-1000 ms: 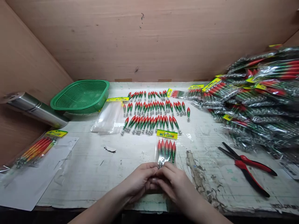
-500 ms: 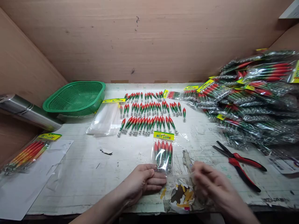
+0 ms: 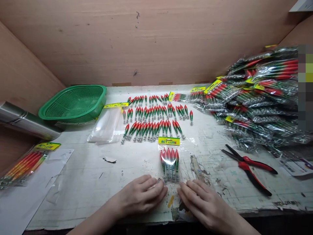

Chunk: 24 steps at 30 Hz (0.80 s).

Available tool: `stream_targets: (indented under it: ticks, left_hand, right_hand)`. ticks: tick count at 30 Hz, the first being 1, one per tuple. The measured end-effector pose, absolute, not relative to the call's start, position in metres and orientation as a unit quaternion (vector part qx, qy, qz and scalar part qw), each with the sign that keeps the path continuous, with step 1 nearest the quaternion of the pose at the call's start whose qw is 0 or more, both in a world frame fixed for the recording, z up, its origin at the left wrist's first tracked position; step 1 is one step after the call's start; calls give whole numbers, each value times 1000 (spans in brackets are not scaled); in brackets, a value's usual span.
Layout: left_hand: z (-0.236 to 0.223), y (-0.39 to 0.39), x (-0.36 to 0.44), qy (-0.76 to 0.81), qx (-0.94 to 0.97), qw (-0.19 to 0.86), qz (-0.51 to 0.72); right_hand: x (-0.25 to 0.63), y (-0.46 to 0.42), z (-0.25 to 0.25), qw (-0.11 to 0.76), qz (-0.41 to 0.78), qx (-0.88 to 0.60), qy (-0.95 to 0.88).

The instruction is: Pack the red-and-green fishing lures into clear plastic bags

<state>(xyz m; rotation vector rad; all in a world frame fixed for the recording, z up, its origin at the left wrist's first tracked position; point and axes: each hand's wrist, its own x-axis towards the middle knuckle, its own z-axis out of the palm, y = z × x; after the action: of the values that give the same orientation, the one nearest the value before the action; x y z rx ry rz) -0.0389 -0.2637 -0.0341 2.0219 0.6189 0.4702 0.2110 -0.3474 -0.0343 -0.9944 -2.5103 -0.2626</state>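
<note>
A clear plastic bag of red-and-green squid jigs [image 3: 169,163], topped by a yellow BCT LURE header, lies flat in front of me. My left hand [image 3: 143,196] is closed at the bag's lower left corner, fingers together and curled down. At the lower right corner, my right hand [image 3: 202,202] is likewise closed, fingertips against the bag's bottom edge. The fingers hide most of that edge. Beyond the bag, loose squid jigs [image 3: 146,130] lie in rows, hooks toward me. A stack of flat bags with yellow headers [image 3: 105,125] rests left of the rows.
Packed bags of jigs [image 3: 259,107] are heaped at the right. Red-and-black pliers [image 3: 249,164] lie near my right hand. To the left are a green basket [image 3: 73,114], a metal cylinder [image 3: 26,120], white paper [image 3: 46,182] and a bag of orange-red jigs [image 3: 24,164].
My right hand has moved left to the bag's lower right corner. My left hand has turned palm down and curled at the lower left corner. The view has shifted slightly.
</note>
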Motion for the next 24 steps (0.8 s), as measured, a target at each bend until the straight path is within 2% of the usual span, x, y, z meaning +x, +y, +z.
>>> stream_targets:
  ticks: [5, 10, 14, 17, 24]
  left_hand:
    - [-29, -266, -32, 203, 846, 467, 159]
    - [-34, -265, -22, 190, 891, 310, 271]
    - [-39, -255, 0, 166, 951, 187, 182]
    - [-47, -250, 10, 160, 965, 115, 172]
    - [-55, -250, 10, 156, 968, 69, 183]
  right_hand:
    - [206, -341, -39, 252, -30, -347, -903]
    - [212, -342, -37, 323, 129, -418, -839]
    - [198, -334, -44, 300, 51, -489, -817]
    - [188, -326, -52, 276, 3, -520, -808]
    - [183, -323, -59, 265, 5, -548, -794]
